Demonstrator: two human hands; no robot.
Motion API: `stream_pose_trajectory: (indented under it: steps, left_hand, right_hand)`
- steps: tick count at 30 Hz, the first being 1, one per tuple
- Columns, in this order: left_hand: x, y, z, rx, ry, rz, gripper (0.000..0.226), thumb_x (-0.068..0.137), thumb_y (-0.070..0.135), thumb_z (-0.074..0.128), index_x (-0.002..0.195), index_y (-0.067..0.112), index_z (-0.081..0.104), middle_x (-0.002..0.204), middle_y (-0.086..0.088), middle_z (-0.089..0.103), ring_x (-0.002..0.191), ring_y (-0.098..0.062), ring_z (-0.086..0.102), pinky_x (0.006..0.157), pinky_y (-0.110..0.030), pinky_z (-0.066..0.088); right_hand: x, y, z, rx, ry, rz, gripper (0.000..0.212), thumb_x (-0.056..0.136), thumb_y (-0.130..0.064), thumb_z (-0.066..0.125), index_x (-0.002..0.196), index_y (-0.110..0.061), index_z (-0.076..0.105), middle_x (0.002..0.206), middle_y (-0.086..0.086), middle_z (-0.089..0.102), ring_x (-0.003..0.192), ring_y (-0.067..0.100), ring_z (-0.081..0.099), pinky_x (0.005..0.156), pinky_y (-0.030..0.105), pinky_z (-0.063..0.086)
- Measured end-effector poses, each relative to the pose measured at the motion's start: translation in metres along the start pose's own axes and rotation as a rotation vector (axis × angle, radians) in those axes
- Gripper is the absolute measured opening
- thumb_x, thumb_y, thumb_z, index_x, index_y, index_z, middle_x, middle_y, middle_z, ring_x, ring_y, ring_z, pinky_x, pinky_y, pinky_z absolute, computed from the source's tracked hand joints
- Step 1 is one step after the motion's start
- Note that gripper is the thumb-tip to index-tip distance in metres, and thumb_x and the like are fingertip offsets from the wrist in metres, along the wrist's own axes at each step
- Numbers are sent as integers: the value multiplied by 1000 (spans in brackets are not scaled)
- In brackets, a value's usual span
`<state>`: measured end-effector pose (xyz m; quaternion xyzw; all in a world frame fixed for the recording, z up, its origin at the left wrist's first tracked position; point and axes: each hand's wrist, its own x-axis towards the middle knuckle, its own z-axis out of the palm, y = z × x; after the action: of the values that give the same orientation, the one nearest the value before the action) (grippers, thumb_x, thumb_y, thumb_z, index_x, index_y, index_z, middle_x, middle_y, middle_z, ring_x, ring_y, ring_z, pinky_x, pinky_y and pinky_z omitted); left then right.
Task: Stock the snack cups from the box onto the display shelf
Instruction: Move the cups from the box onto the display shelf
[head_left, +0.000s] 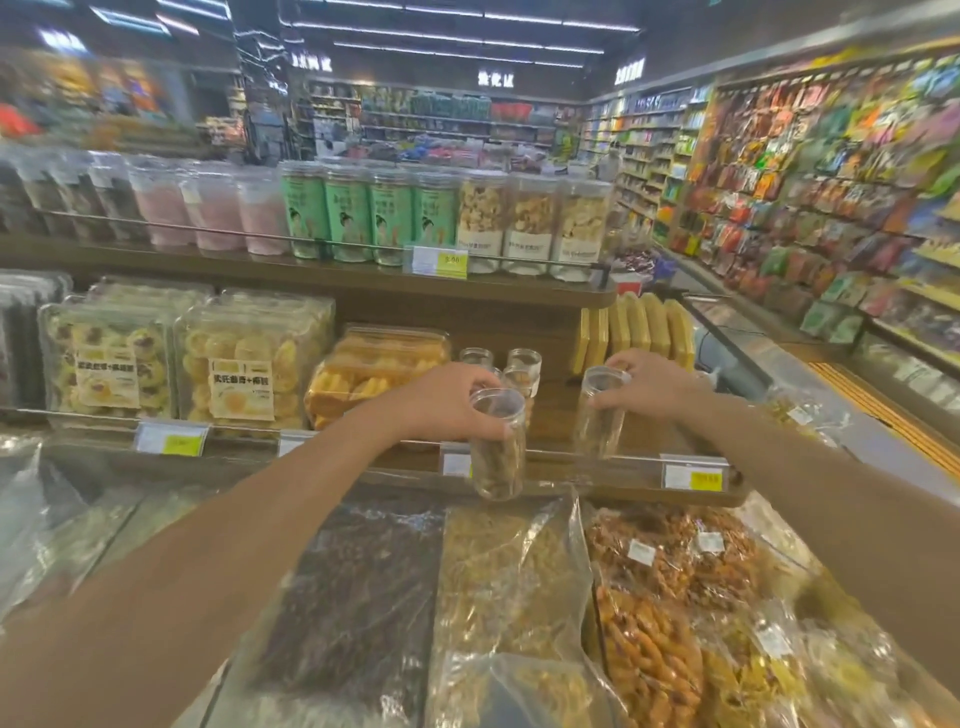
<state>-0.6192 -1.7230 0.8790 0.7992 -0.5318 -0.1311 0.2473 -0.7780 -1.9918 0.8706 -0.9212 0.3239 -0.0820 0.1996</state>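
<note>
My left hand (447, 402) grips a clear snack cup (498, 462) near its lid, held over the front edge of the middle display shelf (566, 415). My right hand (649, 384) grips a second clear snack cup (597, 421) by its top, its base at or just above the shelf board. Three clear cups (522, 366) stand further back on the same shelf, between my hands. The box is not in view.
Plastic boxes of yellow pastries (254, 364) fill the shelf to the left. Tall jars (530, 223) line the upper shelf. Bags of fried snacks (670, 597) lie in bins below my arms. Yellow packs (649, 327) stand at the right end. An aisle with hanging packets runs to the right.
</note>
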Motion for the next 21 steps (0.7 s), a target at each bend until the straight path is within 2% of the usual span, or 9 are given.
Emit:
stream_pose_trajectory:
  steps: [2, 5, 8, 11, 13, 15, 16, 19, 21]
  left_hand:
    - [16, 0, -1, 0, 12, -9, 62, 85, 48, 79, 140, 27, 57, 127, 14, 58, 108, -7, 56, 78, -18, 45]
    - [40, -2, -3, 22, 36, -18, 61, 85, 49, 79, 138, 27, 58, 126, 13, 59, 105, -6, 57, 78, -19, 46]
    - [63, -7, -5, 33, 22, -24, 59, 84, 48, 80, 136, 28, 59, 122, 15, 62, 99, 0, 59, 77, -20, 47]
    - [87, -15, -4, 63, -6, -21, 64, 85, 49, 79, 141, 28, 55, 125, 16, 58, 104, -6, 58, 81, -23, 46]
    - [101, -23, -3, 67, -12, -22, 66, 84, 52, 78, 141, 31, 54, 129, 15, 59, 104, -6, 58, 85, -26, 47]
    - [114, -30, -1, 73, -25, -13, 65, 82, 55, 78, 139, 34, 55, 128, 15, 60, 99, -2, 57, 83, -27, 46]
    - [120, -33, 0, 78, -24, -7, 64, 81, 55, 78, 138, 34, 56, 126, 16, 60, 97, 0, 57, 81, -26, 46]
    - [136, -37, 3, 70, 24, 8, 60, 79, 57, 79, 131, 35, 60, 119, 19, 63, 99, 1, 60, 77, -21, 46]
    - [143, -39, 7, 69, 65, 15, 59, 78, 58, 79, 129, 35, 61, 117, 19, 61, 99, 5, 57, 74, -16, 43]
  right_hand:
    - [24, 10, 7, -2, 0, 1, 62, 71, -59, 80, 123, -32, 59, 110, -8, 65, 95, 12, 61, 73, 32, 49]
    - [57, 19, 21, -13, 33, -7, 60, 79, -54, 79, 128, -24, 60, 113, -5, 65, 97, 16, 60, 73, 31, 46]
    - [86, 21, 33, -4, 58, 1, 45, 81, -48, 81, 115, -22, 65, 106, -2, 68, 91, 17, 62, 67, 28, 45]
    - [116, 24, 47, 11, 84, 53, 37, 81, -49, 80, 100, -23, 63, 96, -2, 69, 81, 13, 61, 60, 25, 43]
    - [137, 29, 56, 51, 81, 65, 47, 77, -55, 79, 106, -21, 64, 97, -4, 68, 84, 13, 64, 60, 24, 44]
    - [156, 34, 66, 121, 75, 86, 69, 73, -58, 81, 125, -19, 58, 108, -5, 63, 92, 14, 64, 63, 24, 44]
    - [164, 37, 72, 162, 80, 89, 73, 74, -56, 81, 130, -17, 55, 109, -7, 60, 91, 11, 62, 61, 22, 43]
    - [176, 40, 86, 239, 122, 93, 70, 79, -52, 81, 131, -14, 54, 98, -15, 54, 82, 3, 57, 60, 18, 41]
    - [180, 40, 95, 264, 138, 112, 70, 81, -46, 82, 135, -15, 50, 101, -10, 60, 85, 9, 59, 67, 24, 46]
